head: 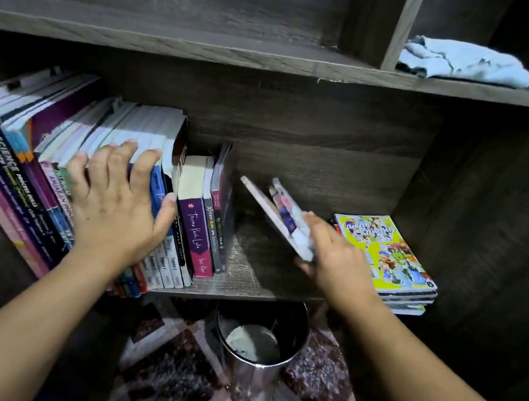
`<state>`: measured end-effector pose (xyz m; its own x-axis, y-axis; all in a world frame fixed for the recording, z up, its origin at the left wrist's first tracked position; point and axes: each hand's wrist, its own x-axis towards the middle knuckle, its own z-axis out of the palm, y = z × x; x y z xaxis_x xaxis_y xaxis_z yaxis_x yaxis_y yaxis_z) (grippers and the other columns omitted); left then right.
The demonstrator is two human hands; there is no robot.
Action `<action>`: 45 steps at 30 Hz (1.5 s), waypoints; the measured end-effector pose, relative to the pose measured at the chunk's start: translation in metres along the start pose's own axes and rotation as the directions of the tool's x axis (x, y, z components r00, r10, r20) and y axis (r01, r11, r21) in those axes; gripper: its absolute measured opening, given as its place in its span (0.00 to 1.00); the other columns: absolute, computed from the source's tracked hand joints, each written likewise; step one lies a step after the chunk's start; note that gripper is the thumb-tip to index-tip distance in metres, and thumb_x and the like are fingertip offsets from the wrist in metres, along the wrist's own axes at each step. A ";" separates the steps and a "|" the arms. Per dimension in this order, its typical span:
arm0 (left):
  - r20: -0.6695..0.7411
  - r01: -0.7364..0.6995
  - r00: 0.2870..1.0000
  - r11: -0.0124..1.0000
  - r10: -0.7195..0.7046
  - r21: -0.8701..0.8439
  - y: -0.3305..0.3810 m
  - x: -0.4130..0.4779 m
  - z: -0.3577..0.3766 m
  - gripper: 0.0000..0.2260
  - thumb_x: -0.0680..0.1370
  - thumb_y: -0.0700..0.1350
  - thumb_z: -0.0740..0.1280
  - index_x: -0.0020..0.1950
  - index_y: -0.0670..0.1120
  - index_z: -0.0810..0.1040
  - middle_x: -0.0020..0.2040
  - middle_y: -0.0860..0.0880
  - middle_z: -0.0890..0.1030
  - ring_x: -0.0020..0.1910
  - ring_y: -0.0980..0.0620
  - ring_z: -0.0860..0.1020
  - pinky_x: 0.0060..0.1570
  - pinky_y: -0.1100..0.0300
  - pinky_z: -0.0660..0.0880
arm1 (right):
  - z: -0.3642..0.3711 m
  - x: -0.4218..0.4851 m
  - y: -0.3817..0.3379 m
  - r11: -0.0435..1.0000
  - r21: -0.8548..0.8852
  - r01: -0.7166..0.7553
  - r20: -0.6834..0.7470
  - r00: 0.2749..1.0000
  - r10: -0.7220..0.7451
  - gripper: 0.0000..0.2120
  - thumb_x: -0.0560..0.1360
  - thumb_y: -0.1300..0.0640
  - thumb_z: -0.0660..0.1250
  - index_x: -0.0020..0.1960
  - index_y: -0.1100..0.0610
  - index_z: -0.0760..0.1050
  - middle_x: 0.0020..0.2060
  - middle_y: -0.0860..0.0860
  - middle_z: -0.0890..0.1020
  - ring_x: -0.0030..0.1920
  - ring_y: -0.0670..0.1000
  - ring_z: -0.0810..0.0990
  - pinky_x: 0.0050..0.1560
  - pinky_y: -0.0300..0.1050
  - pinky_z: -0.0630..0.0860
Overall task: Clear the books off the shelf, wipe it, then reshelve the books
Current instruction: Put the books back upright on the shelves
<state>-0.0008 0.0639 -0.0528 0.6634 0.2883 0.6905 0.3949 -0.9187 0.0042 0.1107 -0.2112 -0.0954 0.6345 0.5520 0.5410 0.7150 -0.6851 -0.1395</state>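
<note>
A row of upright books fills the left half of the dark wooden shelf, leaning left. My left hand rests spread over their spines and top edges, fingers hooked over the tops. My right hand grips a couple of thin comic books, tilted in the gap to the right of the row. A flat stack of comics with a yellow cover lies at the shelf's right end. A light blue cloth lies crumpled on the upper shelf at the right.
A round metal bin stands on the floor below the shelf, over a patterned rug. The upper shelf board runs across the top, with a vertical divider left of the cloth.
</note>
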 end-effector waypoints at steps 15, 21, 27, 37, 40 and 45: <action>0.101 0.042 0.993 0.994 -0.053 0.104 0.011 0.000 -0.014 0.27 0.77 0.56 0.64 0.71 0.44 0.66 0.69 0.38 0.67 0.68 0.37 0.63 0.69 0.39 0.53 | -0.013 -0.030 0.077 0.951 -0.284 -0.123 0.346 0.912 0.221 0.31 0.75 0.66 0.63 0.75 0.50 0.62 0.74 0.50 0.65 0.73 0.54 0.65 0.70 0.53 0.61; 0.056 0.036 0.998 0.998 -0.038 0.047 0.008 -0.001 -0.013 0.25 0.77 0.55 0.65 0.69 0.43 0.67 0.68 0.37 0.68 0.68 0.37 0.63 0.68 0.39 0.53 | -0.007 -0.041 0.089 0.888 -0.298 -0.350 0.581 0.671 0.460 0.49 0.69 0.52 0.73 0.78 0.44 0.44 0.78 0.49 0.45 0.78 0.53 0.44 0.76 0.59 0.45; 0.044 0.045 0.998 0.999 -0.045 0.008 0.011 -0.001 -0.015 0.28 0.74 0.57 0.59 0.68 0.41 0.68 0.67 0.36 0.69 0.66 0.36 0.64 0.67 0.38 0.53 | 0.005 -0.013 0.071 0.817 -0.388 -0.427 0.415 0.710 0.569 0.36 0.70 0.31 0.61 0.71 0.52 0.64 0.70 0.55 0.67 0.70 0.59 0.64 0.70 0.61 0.58; 0.054 0.023 0.998 0.999 -0.025 0.041 0.008 -0.001 -0.014 0.29 0.75 0.58 0.60 0.69 0.41 0.68 0.66 0.36 0.69 0.66 0.37 0.65 0.67 0.36 0.56 | 0.055 0.036 0.081 0.604 -0.429 -0.672 0.258 0.549 0.795 0.28 0.76 0.50 0.62 0.72 0.62 0.63 0.68 0.60 0.70 0.67 0.62 0.68 0.63 0.51 0.68; 0.049 0.017 0.999 0.999 -0.019 0.044 0.008 -0.002 -0.014 0.29 0.74 0.58 0.60 0.69 0.41 0.68 0.66 0.36 0.69 0.66 0.36 0.65 0.66 0.37 0.56 | 0.062 0.047 0.081 0.583 -0.459 -0.671 0.299 0.501 0.812 0.28 0.78 0.52 0.61 0.73 0.63 0.61 0.70 0.63 0.68 0.69 0.64 0.67 0.66 0.53 0.68; 0.071 -0.001 0.997 0.998 -0.004 0.066 0.006 -0.002 -0.016 0.29 0.74 0.58 0.60 0.70 0.42 0.67 0.67 0.38 0.69 0.66 0.37 0.66 0.67 0.38 0.57 | 0.067 0.048 0.073 0.586 -0.562 -0.583 0.257 0.551 0.794 0.25 0.81 0.56 0.54 0.74 0.65 0.56 0.70 0.64 0.66 0.69 0.64 0.67 0.67 0.54 0.67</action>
<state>-0.0104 0.0535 -0.0427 0.7054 0.3102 0.6374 0.4356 -0.8990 -0.0446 0.2131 -0.2025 -0.1353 0.9927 -0.1178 -0.0261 -0.1158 -0.9909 0.0684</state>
